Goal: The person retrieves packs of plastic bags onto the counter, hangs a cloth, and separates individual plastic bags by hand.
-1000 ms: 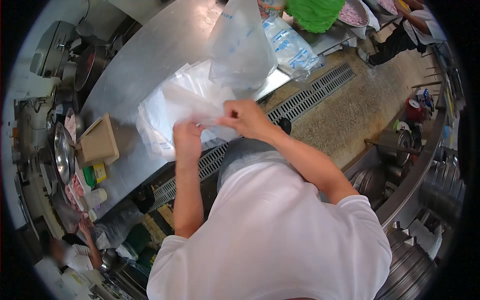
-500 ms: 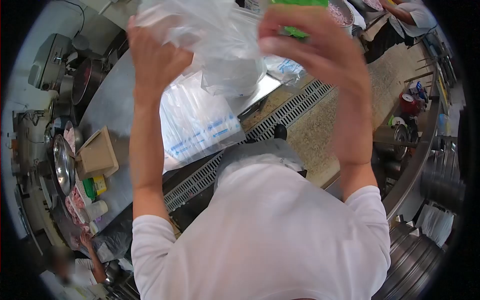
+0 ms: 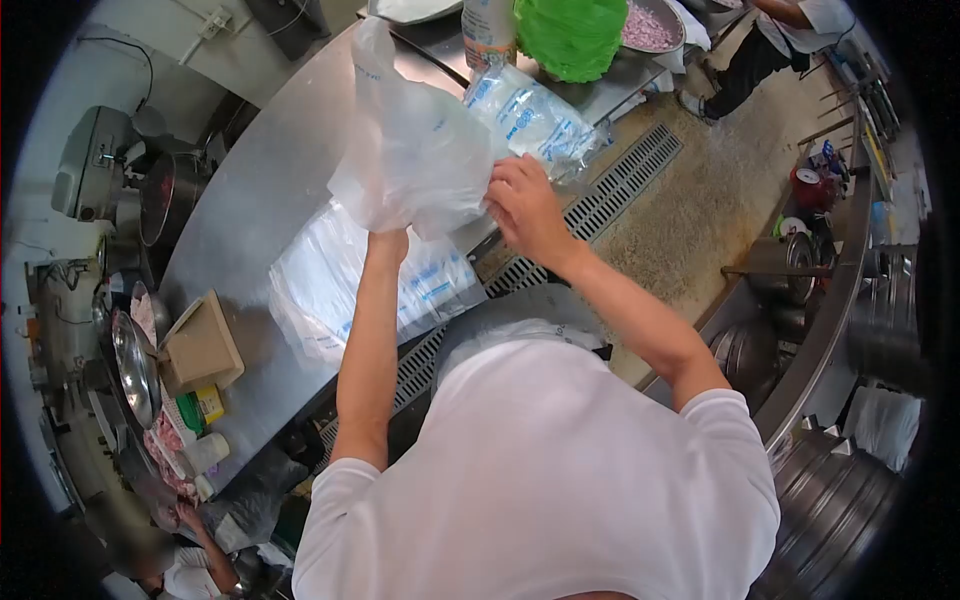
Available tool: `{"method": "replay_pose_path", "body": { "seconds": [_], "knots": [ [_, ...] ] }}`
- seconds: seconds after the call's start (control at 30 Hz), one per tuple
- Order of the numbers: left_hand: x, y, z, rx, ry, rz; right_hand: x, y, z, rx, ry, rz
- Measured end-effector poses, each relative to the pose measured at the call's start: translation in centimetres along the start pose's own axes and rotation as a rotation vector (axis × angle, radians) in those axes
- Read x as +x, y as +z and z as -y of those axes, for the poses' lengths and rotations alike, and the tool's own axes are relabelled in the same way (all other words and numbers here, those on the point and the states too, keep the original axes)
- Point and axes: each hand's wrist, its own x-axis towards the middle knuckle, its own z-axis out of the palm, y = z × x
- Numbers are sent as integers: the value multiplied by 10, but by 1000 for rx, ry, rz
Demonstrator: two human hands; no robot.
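Note:
A translucent white plastic bag (image 3: 415,150) is puffed out and upright in front of me, over the metal table. My left hand (image 3: 392,243) is at its lower end, closed on the bag, with most of the fingers hidden by the film. At the bag's right edge, the bent fingers of my right hand (image 3: 525,208) pinch the plastic. Flat clear bags with blue print (image 3: 420,285) lie stacked below, by the table's near edge. Another blue-printed plastic pack (image 3: 535,120) lies just beyond my right hand.
A green bag-covered bundle (image 3: 570,38), a bottle-like container (image 3: 489,35) and a bowl of pinkish pieces (image 3: 650,28) stand at the back. On the left are a tan box (image 3: 203,345) and a metal bowl (image 3: 137,365). Co-workers (image 3: 760,60) appear top right and bottom left.
Both hands have come down and closer together, bringing the plastic bag lower. The bag has spread upright, and my right hand has moved from the raised right side to the bag's edge.

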Motion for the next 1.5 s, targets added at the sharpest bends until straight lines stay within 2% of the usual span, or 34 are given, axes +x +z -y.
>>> {"method": "replay_pose_path", "body": {
  "seconds": [0.03,0.1,0.17,0.23,0.3,0.4,0.43,0.53,0.6,0.63,0.73,0.8,0.9,1.0,1.07,1.13,1.23,1.33,1.43,1.5],
  "knots": [
    [1,-8,12,65,48,58,-4,5,0,-40,-1,-5],
    [21,-40,54,304,277,187,-15,23,-9,-119,-8,-20],
    [34,-35,65,465,428,210,-36,49,-55,-106,29,-4],
    [39,-25,65,568,485,199,-30,55,-80,-83,42,15],
    [41,-18,60,641,496,189,-19,51,-84,-37,44,55],
    [33,-15,45,685,341,135,-12,45,-92,146,161,49],
    [25,-16,40,776,302,81,-13,44,-90,199,249,-17],
    [-19,-27,48,1402,370,-91,-21,42,-76,332,518,-152],
    [-45,-34,60,1408,285,-78,-36,40,-63,382,718,-154],
    [-55,-38,65,1411,237,-73,-45,43,-57,413,727,-52],
    [-61,-43,58,1094,175,-104,-67,50,-38,488,707,206],
    [-65,-48,56,1036,166,-108,-62,56,-18,527,632,314],
    [-75,-42,44,1043,214,-130,-57,77,-4,583,530,332],
    [-88,-30,26,1039,239,-99,-49,105,9,490,286,143],
    [-98,-26,18,1020,255,-70,-42,109,10,503,254,244],
    [-106,-25,12,1006,287,-54,-29,103,9,576,374,576],
    [-119,-18,-2,801,16,-169,-25,95,23,769,458,558],
    [-131,2,-16,563,-235,-114,-17,70,43,663,413,608],
    [-132,-8,-1,352,-103,-75,-17,54,52,652,431,608],
    [-136,1,-20,39,-90,-113,-22,42,42,644,478,483]
  ]
}}
